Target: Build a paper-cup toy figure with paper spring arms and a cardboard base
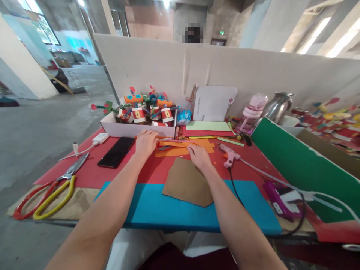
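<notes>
An orange paper strip (174, 143) stretches between my two hands above orange paper sheets (206, 144) on the red table covering. My right hand (200, 155) pinches the strip's right end between thumb and fingertips. At the other end, my left hand (146, 142) is closed with its fingers bent, right in front of the white box; its fingertips are partly hidden. Below my hands lies a piece of brown cardboard (187, 182), partly over a blue sheet (149, 206). A pink glue gun (230, 154) rests to the right of my right hand.
Paper-cup figures (139, 114) fill the white box (135, 130). Left are a black phone (116, 152), a charger (100, 138) and large scissors (66, 180). Right are a green board (287, 165), a purple object (278, 200), a pink bottle (253, 112) and a cable.
</notes>
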`<state>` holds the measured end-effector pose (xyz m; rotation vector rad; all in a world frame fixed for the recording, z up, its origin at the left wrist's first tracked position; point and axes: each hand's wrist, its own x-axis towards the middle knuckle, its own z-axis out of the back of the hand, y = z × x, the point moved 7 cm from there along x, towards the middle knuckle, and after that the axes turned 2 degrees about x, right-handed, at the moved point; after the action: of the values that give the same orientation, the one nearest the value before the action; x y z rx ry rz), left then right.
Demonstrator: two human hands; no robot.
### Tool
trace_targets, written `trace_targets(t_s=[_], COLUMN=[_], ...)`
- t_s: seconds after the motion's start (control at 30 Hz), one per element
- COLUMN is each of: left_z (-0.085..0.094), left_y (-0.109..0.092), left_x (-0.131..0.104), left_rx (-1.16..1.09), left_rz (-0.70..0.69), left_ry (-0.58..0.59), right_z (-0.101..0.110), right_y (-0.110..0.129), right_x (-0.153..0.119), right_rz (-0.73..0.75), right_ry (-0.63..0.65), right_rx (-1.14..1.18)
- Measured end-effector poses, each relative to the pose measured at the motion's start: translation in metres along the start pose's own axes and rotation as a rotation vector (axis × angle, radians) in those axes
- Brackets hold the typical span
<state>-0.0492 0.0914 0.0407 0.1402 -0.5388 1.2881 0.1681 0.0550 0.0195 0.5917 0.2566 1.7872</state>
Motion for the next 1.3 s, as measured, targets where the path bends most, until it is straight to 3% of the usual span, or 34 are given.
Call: trace_targets(t_s=[0.07,0.17,0.2,0.27,0.47,0.57,0.67,1.3], left_z=[-0.003,-0.021,-0.025,-0.029,-0.029,-0.027,-0.027,-0.031], left_y=[-0.027,-0.082,-0.095,-0.108,-0.112,-0.112,-0.113,-0.107], left_x=[-0.002,-0.021,-0.029,-0.038,-0.045,-0.047,-0.047,-0.046], left_rx=[-0.169,-0.405,-0.393,-0.293,-0.123,-0.109,-0.128,-0.045], left_rz=[-0.120,-0.400,-0.459,-0.486,-0.399,-0.403,-0.417,-0.357], left_ry=[0.099,0.493,0.585,0.638,0.710,0.688,0.646,0.674], right_z=[0.008,0.019,0.021,0.026,0.047,0.054,0.053,0.042], right_y=[-0.004,-0.004,-0.004,-0.004,-0.013,-0.019,-0.019,-0.012], right_x=[0.000,-0.002,-0.003,-0.004,-0.009,-0.011,-0.010,-0.007], right_rz=[-0.053,-0.064,-0.062,-0.063,-0.122,-0.166,-0.158,-0.119], right_ry=[-0.105,-0.227,-0.256,-0.303,-0.457,-0.493,-0.478,-0.367], right_rx=[0.023,0.064,0.074,0.086,0.123,0.157,0.149,0.094])
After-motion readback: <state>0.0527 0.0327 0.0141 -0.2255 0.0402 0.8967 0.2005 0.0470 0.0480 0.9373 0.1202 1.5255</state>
